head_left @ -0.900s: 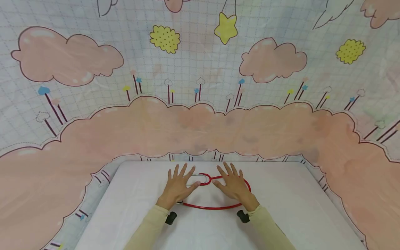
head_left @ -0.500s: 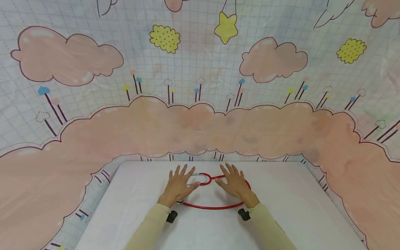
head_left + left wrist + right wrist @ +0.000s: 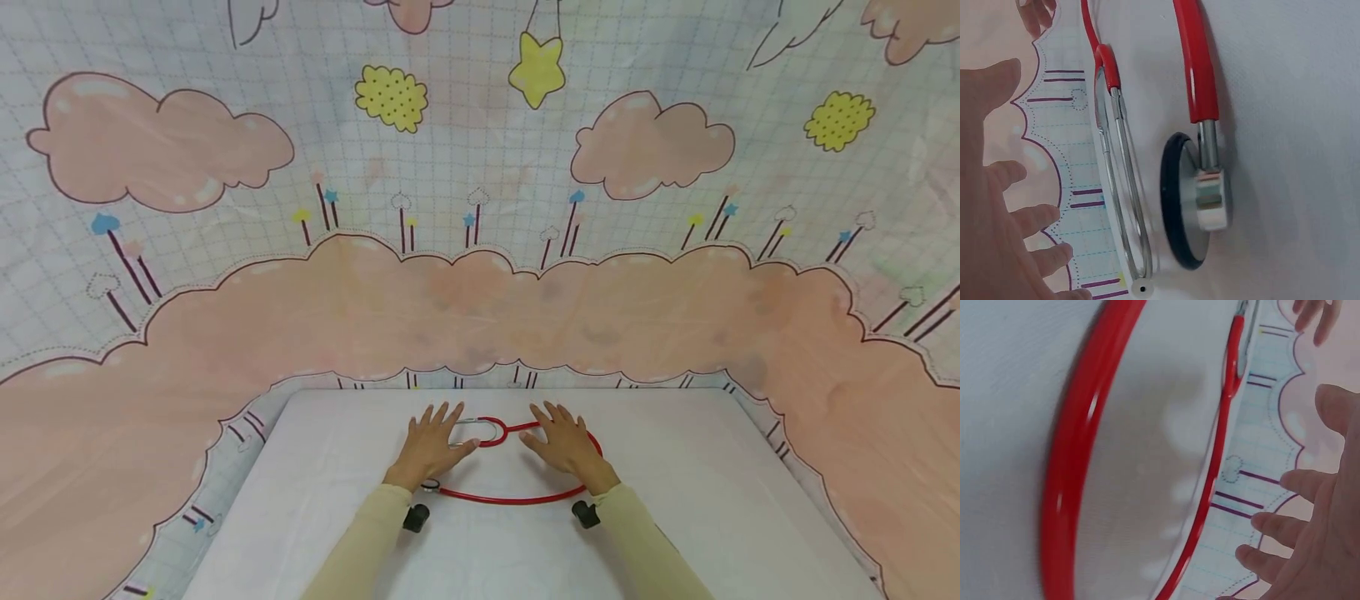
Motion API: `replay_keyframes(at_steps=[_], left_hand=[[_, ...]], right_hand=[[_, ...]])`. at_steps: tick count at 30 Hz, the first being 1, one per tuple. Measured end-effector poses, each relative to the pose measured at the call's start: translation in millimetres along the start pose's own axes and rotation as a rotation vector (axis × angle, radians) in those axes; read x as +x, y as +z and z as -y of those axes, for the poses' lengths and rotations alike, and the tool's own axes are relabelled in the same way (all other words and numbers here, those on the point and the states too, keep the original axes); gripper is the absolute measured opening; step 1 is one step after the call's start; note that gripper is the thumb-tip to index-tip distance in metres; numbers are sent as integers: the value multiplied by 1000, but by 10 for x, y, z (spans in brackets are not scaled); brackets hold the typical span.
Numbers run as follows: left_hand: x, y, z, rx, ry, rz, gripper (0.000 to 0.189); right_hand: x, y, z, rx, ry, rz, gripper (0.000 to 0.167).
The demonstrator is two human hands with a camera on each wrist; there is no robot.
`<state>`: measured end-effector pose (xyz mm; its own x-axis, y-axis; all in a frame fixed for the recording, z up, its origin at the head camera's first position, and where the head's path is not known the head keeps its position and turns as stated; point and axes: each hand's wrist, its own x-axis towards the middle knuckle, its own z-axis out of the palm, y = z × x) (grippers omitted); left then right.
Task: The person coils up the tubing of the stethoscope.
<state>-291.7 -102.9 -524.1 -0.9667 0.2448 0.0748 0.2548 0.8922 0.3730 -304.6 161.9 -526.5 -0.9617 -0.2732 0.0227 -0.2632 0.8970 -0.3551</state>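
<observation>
A stethoscope with red tubing [image 3: 517, 501] lies in a loop on the white table. In the left wrist view its round chestpiece [image 3: 1194, 200] with a dark rim lies nearest the camera, the metal ear tubes [image 3: 1129, 187] beyond. My left hand [image 3: 426, 448] hovers over the ear-tube end, fingers spread, hiding part of it. Over the right side of the loop is my right hand [image 3: 566, 447], fingers spread and holding nothing; its shadow falls on the table in the right wrist view. Neither hand visibly touches the stethoscope.
The white table [image 3: 675, 500] extends to both sides of the hands. Behind it hangs a cloth [image 3: 480, 308] printed with clouds and stars. A small black device [image 3: 416, 517] sits under the left wrist, another [image 3: 586, 514] under the right.
The right hand has shifted slightly rightward, away from the left hand. Both hands sit a little lower in the head view, which has itself tilted slightly. The stethoscope stays in place.
</observation>
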Motion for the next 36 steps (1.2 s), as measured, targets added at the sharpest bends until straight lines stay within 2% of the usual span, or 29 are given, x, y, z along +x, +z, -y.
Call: replay_keyframes(at_steps=[7,13,20,27,36], left_hand=[[62,56,55,-65,-18,36,79],[94,120,126,-80,-21,44,80],[116,154,159,-109,-16,24,76],[130,181,177,-122,-1,2,71],[159,220,208,-70,27,-50,64]], right_hand=[[51,59,-74,8,10,20,65],[100,100,-108,1,43,11,61],[161,164,-121,-20,75,21,61],[220,247,-150,-31,63,19,58],[221,263,-146,-46,40,-4,50]])
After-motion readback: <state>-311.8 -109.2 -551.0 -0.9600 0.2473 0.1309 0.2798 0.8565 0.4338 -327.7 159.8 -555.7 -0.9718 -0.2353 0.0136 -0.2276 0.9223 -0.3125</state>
